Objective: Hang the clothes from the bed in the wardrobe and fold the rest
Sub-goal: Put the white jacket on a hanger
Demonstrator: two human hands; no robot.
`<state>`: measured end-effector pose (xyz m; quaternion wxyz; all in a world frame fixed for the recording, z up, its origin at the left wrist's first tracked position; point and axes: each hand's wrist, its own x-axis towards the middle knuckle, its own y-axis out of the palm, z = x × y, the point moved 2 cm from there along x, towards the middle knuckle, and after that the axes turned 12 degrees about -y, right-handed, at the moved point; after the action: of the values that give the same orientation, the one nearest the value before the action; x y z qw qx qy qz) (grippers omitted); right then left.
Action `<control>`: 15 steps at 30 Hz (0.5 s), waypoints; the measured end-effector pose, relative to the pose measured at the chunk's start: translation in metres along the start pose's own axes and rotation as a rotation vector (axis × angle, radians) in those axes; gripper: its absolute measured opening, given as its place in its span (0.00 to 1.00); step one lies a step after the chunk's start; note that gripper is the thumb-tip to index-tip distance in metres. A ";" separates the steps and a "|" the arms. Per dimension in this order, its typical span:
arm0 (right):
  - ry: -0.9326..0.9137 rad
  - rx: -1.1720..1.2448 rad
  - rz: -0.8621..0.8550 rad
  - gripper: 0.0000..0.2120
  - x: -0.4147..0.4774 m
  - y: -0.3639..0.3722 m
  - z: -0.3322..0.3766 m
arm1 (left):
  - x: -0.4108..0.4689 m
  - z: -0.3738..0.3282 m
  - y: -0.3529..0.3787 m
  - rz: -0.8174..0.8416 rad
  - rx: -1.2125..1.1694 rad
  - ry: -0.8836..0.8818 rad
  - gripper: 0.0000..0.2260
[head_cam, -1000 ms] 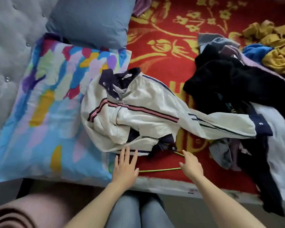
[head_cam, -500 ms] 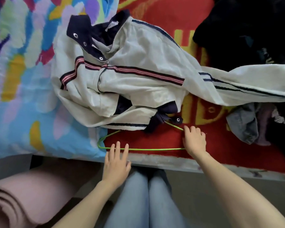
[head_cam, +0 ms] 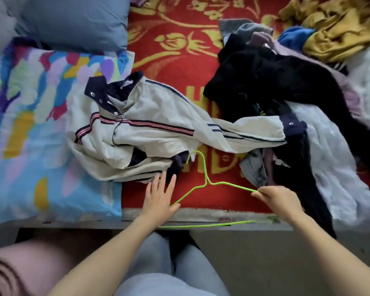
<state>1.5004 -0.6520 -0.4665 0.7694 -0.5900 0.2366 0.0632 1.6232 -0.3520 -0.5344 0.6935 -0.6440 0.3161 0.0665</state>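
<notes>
Two hands work at the near edge of the bed [head_cam: 179, 50], seen from the head camera, the only view. The right hand [head_cam: 276, 201] has its fingers curled round the right shoulder end of a green wire hanger [head_cam: 207, 180], pinching the wire. The left hand [head_cam: 158, 197] lies flat on the red blanket with fingers straight and spread, holding nothing. Its thumb is just beside the hanger's left shoulder wire, and its fingertips reach the dark hem of the cream jacket [head_cam: 150, 129].

The hanger lies nearly flat over the bed's edge. Its long axis runs left to right along that edge, with the bottom bar nearest the person and past the mattress. Its hook points away from the person, and the tip curls left toward the jacket's hem.

The jacket lies crumpled just beyond the hanger. Its dark collar is at the far left on the patterned pillow [head_cam: 41, 124], its hem is toward the person, and one sleeve stretches right until its cuff rests on the pile of clothes [head_cam: 265, 77]. So its length also runs roughly left to right.

The step in hand looks like fitting the hanger into this jacket. It would go best if the left hand first smooths the body flat and draws the sleeve off the pile, so nothing drags. The collar looks open, which would let the hanger go in hook-last, one shoulder at a time. The wire looks thin, so a grip near the neck should twist it less than one at the tip.
</notes>
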 end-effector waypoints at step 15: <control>-0.211 0.478 -0.154 0.09 0.074 -0.140 0.080 | 0.012 0.058 -0.197 -0.355 -0.907 0.124 0.11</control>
<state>1.6409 -0.6321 -0.3609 0.9097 -0.3980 0.1180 0.0080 1.7522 -0.3332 -0.3747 0.3236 -0.9278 0.1814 0.0398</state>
